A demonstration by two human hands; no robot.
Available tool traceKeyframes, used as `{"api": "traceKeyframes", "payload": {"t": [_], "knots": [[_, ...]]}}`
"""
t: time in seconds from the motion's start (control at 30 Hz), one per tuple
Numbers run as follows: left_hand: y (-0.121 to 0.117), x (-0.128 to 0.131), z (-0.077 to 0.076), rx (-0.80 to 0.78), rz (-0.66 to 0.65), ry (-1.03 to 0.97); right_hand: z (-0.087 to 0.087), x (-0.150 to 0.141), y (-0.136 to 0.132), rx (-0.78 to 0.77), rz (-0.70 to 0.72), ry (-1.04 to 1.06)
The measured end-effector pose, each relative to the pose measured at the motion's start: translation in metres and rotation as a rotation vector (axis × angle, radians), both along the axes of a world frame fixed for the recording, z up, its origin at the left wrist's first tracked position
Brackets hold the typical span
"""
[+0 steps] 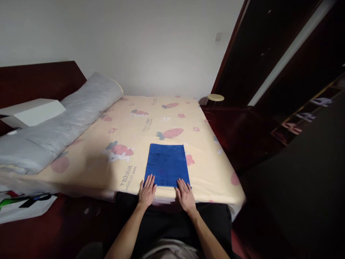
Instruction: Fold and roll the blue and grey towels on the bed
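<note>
head-worn view, facing forward and down across nearby bed point(210, 162)

Here's the cloth point(166, 163) on the bed point(215, 176), near its front edge, left hand point(147, 190) on the near-left corner, right hand point(186, 194) on the near-right! Quilt point(78, 104) far left, headboard point(40, 79) behind; stool point(215, 97) off the far-right corner.

Bed point(212, 180) under a cream sheet point(137, 135) printed with carrots and rabbits.
About the bed's centre as viewed: blue cloth point(167, 162), lying flat near the front edge at 5 o'clock; long grey roll of bedding point(67, 118), slanting from 9 to 11 o'clock.
</note>
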State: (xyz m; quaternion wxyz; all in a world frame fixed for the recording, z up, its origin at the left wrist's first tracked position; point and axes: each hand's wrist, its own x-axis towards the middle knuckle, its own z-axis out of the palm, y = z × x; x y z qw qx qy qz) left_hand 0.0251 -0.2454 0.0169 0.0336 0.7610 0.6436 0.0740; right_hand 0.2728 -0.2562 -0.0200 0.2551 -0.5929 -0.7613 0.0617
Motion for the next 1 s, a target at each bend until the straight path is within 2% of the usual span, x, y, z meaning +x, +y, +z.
{"api": "traceKeyframes", "payload": {"t": [0.13, 0.27, 0.33, 0.47, 0.57, 0.8, 0.9, 1.0], "knots": [[0.003, -0.002, 0.001, -0.036, 0.063, 0.002, -0.006, 0.007, 0.000, 0.013, -0.066, -0.056], [0.005, 0.013, 0.002, -0.013, 0.118, 0.029, 0.001, -0.009, 0.003, 0.054, -0.102, -0.054], [0.006, 0.019, 0.000, 0.013, 0.116, 0.044, 0.011, -0.021, 0.004, 0.053, -0.021, -0.043], [0.008, 0.023, -0.004, 0.048, 0.054, 0.047, 0.031, -0.051, 0.011, -0.035, 0.287, -0.022], [0.011, 0.024, -0.006, 0.066, 0.041, 0.023, 0.035, -0.065, 0.015, -0.074, 0.363, -0.022], [0.010, 0.037, -0.006, 0.047, -0.143, -0.062, 0.030, -0.067, 0.016, -0.097, 0.389, -0.021], [0.012, 0.033, -0.007, 0.012, -0.127, -0.062, 0.030, -0.061, 0.017, -0.101, 0.368, -0.028], [0.017, 0.021, -0.005, -0.011, -0.059, -0.057, 0.028, -0.044, 0.020, -0.108, 0.283, -0.033]]}}
